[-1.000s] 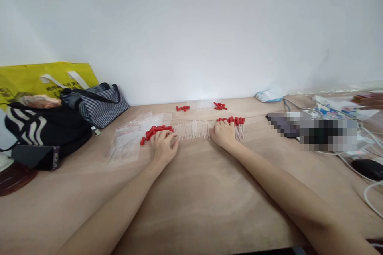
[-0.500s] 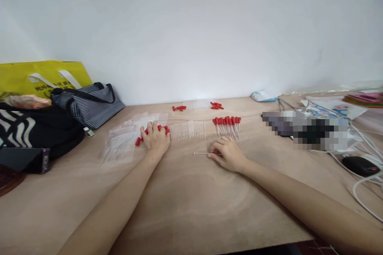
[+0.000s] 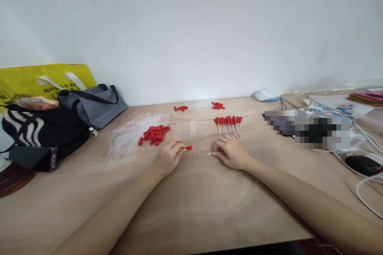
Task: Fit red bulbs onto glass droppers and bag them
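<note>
1. The left hand [image 3: 169, 157] is resting on the wooden table [image 3: 209, 207] with its fingers curled in, pinching a single red cap [image 3: 188, 148] at the fingertips. The cap pokes out toward the right hand.
2. The right hand [image 3: 232, 153] is down on the table too, fingertips closed on one end of a clear tube [image 3: 204, 154]. The tube lies flat and points back at the left hand. Cap and tube are near each other but not touching, as far as I can see.
3. Just beyond the left hand there's a pile of loose caps [image 3: 154, 133], with a stack of zip bags [image 3: 127, 143] further out on its outer side.
4. Beyond the gap between the two hands sits a row of bare tubes [image 3: 188, 129].
5. Right past the right hand's fingers is a row of capped tubes [image 3: 228, 124].
6. Well off on the left hand's side are a striped bag [image 3: 95, 103] and a black bag [image 3: 44, 131]. Well off on the right hand's side is a black mouse [image 3: 363, 164].
</note>
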`<state>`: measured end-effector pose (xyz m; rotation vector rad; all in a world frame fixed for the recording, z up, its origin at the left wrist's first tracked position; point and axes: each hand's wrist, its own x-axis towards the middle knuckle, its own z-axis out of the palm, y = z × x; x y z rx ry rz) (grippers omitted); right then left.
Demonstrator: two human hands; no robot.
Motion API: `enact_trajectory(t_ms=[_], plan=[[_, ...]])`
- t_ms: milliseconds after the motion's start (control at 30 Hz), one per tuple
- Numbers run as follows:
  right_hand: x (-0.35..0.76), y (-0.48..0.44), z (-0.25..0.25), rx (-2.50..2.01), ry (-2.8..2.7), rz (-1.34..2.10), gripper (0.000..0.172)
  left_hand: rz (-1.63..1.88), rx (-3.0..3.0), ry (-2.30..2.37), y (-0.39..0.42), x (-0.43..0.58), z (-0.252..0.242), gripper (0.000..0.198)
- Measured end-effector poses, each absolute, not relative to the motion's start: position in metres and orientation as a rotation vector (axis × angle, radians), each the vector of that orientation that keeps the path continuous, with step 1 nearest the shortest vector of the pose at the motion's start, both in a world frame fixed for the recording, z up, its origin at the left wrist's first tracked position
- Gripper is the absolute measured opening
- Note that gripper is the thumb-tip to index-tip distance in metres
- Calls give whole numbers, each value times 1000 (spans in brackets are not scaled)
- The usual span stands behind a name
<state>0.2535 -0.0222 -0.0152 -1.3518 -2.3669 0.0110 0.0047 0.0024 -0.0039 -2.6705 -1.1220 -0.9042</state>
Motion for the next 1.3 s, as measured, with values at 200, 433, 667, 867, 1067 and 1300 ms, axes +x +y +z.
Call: enact_trajectory(t_ms=[200, 433, 667, 867, 1067, 1300], plan=[[256, -22, -13, -1356, -2333, 44, 19, -851, -2935, -1181, -9, 8, -7, 25], [246, -15, -18, -1330, -2271, 224, 23, -862, -3021, -1050, -1, 23, -10, 18], [248, -11, -22, -1341, -2269, 282, 20, -925, -3250, -907, -10, 22, -6, 19], [247, -14, -23, -1344, -2274, 248, 16, -956, -3270, -981, -13, 19, -6, 12], [245, -14, -29, -1356, -2177, 231, 14, -1051, -3113, -1157, -10, 26, -12, 10], [245, -13, -32, -1234, -2085, 295, 13, -919, -3023, -1137, -10, 30, -15, 21]])
